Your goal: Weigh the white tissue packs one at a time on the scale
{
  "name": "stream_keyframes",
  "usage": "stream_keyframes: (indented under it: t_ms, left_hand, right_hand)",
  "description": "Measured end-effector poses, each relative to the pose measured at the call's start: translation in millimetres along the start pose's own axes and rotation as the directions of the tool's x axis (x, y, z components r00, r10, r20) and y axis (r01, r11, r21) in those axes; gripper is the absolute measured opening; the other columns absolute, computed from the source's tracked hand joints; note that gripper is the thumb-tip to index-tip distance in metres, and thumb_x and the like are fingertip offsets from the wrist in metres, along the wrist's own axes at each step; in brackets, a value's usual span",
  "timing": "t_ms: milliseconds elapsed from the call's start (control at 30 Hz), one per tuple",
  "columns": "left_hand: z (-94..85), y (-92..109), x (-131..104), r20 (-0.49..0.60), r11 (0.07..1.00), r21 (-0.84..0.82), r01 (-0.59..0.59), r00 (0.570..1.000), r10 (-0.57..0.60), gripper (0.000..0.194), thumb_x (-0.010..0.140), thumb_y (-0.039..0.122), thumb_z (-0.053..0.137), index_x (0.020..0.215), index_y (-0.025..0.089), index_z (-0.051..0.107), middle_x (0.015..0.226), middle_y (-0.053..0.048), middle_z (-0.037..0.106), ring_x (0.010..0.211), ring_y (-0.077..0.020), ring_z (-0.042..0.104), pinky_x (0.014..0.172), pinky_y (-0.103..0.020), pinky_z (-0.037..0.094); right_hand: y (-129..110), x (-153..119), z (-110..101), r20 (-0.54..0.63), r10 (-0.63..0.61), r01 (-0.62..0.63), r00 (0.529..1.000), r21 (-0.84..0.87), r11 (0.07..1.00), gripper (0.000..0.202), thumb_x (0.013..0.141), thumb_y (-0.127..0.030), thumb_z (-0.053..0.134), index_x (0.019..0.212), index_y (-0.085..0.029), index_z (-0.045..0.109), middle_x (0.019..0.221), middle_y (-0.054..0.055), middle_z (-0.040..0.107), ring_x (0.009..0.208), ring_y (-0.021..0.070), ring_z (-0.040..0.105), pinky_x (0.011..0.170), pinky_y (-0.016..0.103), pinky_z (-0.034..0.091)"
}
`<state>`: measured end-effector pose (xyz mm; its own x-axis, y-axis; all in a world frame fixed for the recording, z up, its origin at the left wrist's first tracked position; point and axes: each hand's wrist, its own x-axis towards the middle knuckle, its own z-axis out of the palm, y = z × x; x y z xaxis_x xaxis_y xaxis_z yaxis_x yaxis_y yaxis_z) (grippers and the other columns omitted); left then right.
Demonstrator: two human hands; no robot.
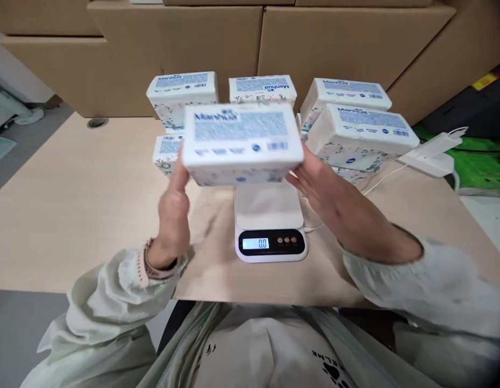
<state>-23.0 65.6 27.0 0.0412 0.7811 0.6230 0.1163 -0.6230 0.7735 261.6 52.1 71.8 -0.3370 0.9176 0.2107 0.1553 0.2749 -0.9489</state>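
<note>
Between my two hands a white tissue pack (241,143) with blue print is held up over a white digital scale (269,210). My left hand (175,207) is closed against the pack's left end, and my right hand (320,183) grips its right end. The pack is slightly blurred and hides part of the things behind it. On the scale's display (255,243) the reading is 0.0, and the visible part of its plate is bare.
Behind stand more tissue packs, some stacked: at left (183,99), in the middle (262,89) and at right (361,132). Cardboard boxes (177,59) wall off the table's back. A white power strip (431,153) with cables lies at the right; one cable reaches the scale.
</note>
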Motion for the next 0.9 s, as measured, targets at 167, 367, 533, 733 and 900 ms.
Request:
stream_keyframes:
  t_ms: [167, 367, 533, 733, 900]
  left_hand:
    - [19.5, 2.0, -39.7, 0.228, 0.982, -0.035, 0.187, 0.958, -0.174, 0.068, 0.107, 0.066, 0.060, 0.168, 0.036, 0.054, 0.176, 0.000, 0.049, 0.170, -0.0361, 0.036, 0.144, -0.060, 0.030]
    - [23.2, -10.2, -44.8, 0.187, 0.973, -0.023, 0.231, 0.957, -0.222, 0.056, 0.113, 0.054, 0.053, 0.166, 0.036, 0.057, 0.173, -0.005, 0.053, 0.165, -0.0335, 0.047, 0.139, -0.061, 0.038]
    - [25.1, -13.3, -39.7, -0.012, 0.967, -0.029, 0.253, 0.967, -0.253, 0.049, 0.110, 0.058, 0.057, 0.149, 0.032, 0.070, 0.160, -0.009, 0.065, 0.152, -0.0337, 0.059, 0.130, -0.060, 0.048]
    - [23.5, -17.0, -38.1, -0.059, 0.960, -0.062, 0.272, 0.959, -0.276, 0.041, 0.110, 0.055, 0.058, 0.136, 0.028, 0.074, 0.147, -0.011, 0.072, 0.138, -0.0323, 0.068, 0.115, -0.053, 0.058]
    - [22.7, -19.2, -36.4, -0.064, 0.963, -0.081, 0.256, 0.963, -0.261, 0.038, 0.108, 0.052, 0.063, 0.134, 0.026, 0.076, 0.144, -0.011, 0.075, 0.135, -0.0306, 0.071, 0.110, -0.047, 0.060]
  right_hand:
    - [23.0, -53.6, -24.0, -0.043, 0.210, -0.204, 0.977, 0.120, 0.972, 0.070, 0.104, -0.081, 0.045, 0.168, -0.052, 0.045, 0.181, -0.014, 0.040, 0.171, 0.0313, 0.039, 0.141, 0.062, 0.035]
    - [57.8, -68.4, -15.7, -0.255, 0.098, -0.083, 0.962, 0.071, 0.994, 0.053, 0.112, -0.059, 0.050, 0.161, -0.041, 0.059, 0.171, -0.003, 0.059, 0.160, 0.0315, 0.056, 0.136, 0.064, 0.044]
    - [68.1, -75.2, -3.3, -0.651, -0.156, 0.112, 0.743, -0.109, 0.988, 0.033, 0.109, -0.043, 0.057, 0.132, -0.036, 0.079, 0.119, 0.006, 0.085, 0.111, 0.0349, 0.081, 0.105, 0.064, 0.065]
    - [77.5, -76.2, -4.8, -0.725, -0.210, 0.164, 0.656, -0.135, 0.977, 0.029, 0.108, -0.046, 0.062, 0.120, -0.032, 0.083, 0.097, 0.005, 0.080, 0.089, 0.0268, 0.080, 0.090, 0.052, 0.066]
    - [77.5, -78.4, -7.6, -0.716, -0.261, 0.157, 0.647, -0.211, 0.965, 0.036, 0.109, -0.051, 0.062, 0.115, -0.025, 0.085, 0.092, 0.006, 0.084, 0.083, 0.0240, 0.080, 0.079, 0.046, 0.063]
